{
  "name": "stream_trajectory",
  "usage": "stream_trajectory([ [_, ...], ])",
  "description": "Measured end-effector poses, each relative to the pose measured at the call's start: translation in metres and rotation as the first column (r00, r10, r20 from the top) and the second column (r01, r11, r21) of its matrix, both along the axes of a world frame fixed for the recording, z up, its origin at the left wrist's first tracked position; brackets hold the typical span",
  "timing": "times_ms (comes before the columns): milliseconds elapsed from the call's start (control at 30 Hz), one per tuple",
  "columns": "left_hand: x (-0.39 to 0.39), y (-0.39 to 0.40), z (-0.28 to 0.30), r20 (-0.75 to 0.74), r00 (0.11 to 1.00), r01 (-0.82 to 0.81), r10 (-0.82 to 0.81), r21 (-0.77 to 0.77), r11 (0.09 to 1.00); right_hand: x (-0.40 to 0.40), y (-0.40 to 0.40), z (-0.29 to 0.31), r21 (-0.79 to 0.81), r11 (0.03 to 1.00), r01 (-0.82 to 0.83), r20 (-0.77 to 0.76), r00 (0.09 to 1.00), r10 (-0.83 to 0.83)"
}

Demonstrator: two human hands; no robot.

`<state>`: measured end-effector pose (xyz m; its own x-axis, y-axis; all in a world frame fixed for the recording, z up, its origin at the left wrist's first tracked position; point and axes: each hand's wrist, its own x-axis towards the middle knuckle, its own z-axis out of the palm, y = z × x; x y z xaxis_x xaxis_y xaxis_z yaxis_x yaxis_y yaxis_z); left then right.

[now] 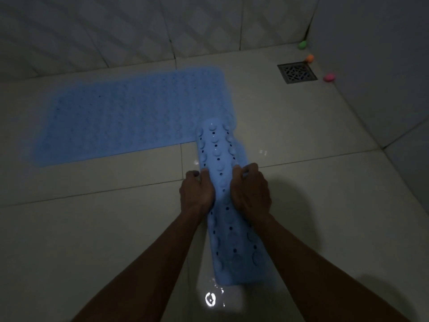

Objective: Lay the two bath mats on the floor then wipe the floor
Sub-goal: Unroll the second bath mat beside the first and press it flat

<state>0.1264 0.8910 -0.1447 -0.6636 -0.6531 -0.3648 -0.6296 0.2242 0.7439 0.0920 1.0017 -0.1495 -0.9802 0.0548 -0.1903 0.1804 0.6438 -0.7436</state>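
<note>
On the tiled bathroom floor [92,228], one blue bath mat [130,115] is already lying flat, running leftward along the back wall [139,24]. The second mat [222,177] is sitting rolled or folded lengthwise into a narrow strip, suction cups facing up, its far end overlapping the flat mat's right corner and its near end reaching toward the camera.

Left hand [197,194] is gripping the strip's left edge, fingers curled around it. Right hand [250,191] is gripping the right edge, fingers curled over and tucking under. Both seem to be working it open.

Progress, judging from this: first mat done, second mat still needing spreading flat, wiping not yet begun. No cloth or mop is showing.

Room is dim. Floor is looking wet or glossy, with a bright glare spot [210,299] near the bottom and a shimmer beside the strip. A metal floor drain [297,73] is sitting at the right rear, with three small coloured blobs near it in the corner: green [302,44], orange [309,58], pink [329,77]; cannot tell what they are.
</note>
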Motion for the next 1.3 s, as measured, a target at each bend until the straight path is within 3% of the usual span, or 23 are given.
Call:
stream_trajectory([
  [133, 0.016, -0.020, 0.006, -0.023, 0.999, -0.026, 0.027, 0.044, 0.999, 0.000, -0.012, 0.000, -0.148, 0.988, -0.053, -0.007, 0.999, 0.052],
  [300, 0.028, -0.051, 0.013, 0.015, 1.000, -0.025, 0.024, 0.031, 0.999, 0.018, -0.035, 0.000, -0.137, 0.973, -0.186, -0.038, 0.983, 0.182],
  [400, 0.032, -0.065, 0.016, 0.051, 0.999, 0.008, -0.012, 0.067, 0.998, 0.034, -0.052, 0.006, -0.276, 0.941, -0.198, -0.009, 0.979, 0.203],
  [600, 0.043, -0.075, 0.010, 0.070, 0.996, 0.056, -0.058, 0.029, 0.998, 0.032, -0.066, 0.007, -0.201, 0.969, -0.144, -0.008, 0.989, 0.145],
  [700, 0.053, -0.082, 0.009, 0.068, 0.997, 0.017, -0.020, 0.039, 0.999, 0.032, -0.068, 0.006, -0.116, 0.969, -0.216, 0.045, 0.974, 0.223],
  [800, 0.059, -0.096, 0.009, 0.070, 0.997, 0.006, -0.011, 0.085, 0.996, 0.043, -0.081, 0.010, -0.199, 0.949, -0.245, 0.133, 0.952, 0.274],
  [967, 0.063, -0.125, 0.014, 0.031, 0.999, 0.012, -0.018, 0.187, 0.982, 0.046, -0.104, 0.013, -0.098, 0.976, -0.192, -0.010, 0.981, 0.192],
  [1100, 0.069, -0.148, 0.012, 0.024, 1.000, -0.024, 0.020, 0.217, 0.976, 0.046, -0.120, 0.013, -0.031, 0.952, -0.305, 0.026, 0.952, 0.306],
  [1167, 0.071, -0.160, 0.007, 0.013, 0.999, -0.038, 0.036, 0.220, 0.975, 0.050, -0.135, 0.016, -0.076, 0.952, -0.297, 0.053, 0.952, 0.301],
  [1300, 0.069, -0.180, 0.003, 0.014, 0.995, -0.099, 0.098, 0.230, 0.968, 0.059, -0.169, 0.021, -0.129, 0.954, -0.271, -0.038, 0.962, 0.269],
])
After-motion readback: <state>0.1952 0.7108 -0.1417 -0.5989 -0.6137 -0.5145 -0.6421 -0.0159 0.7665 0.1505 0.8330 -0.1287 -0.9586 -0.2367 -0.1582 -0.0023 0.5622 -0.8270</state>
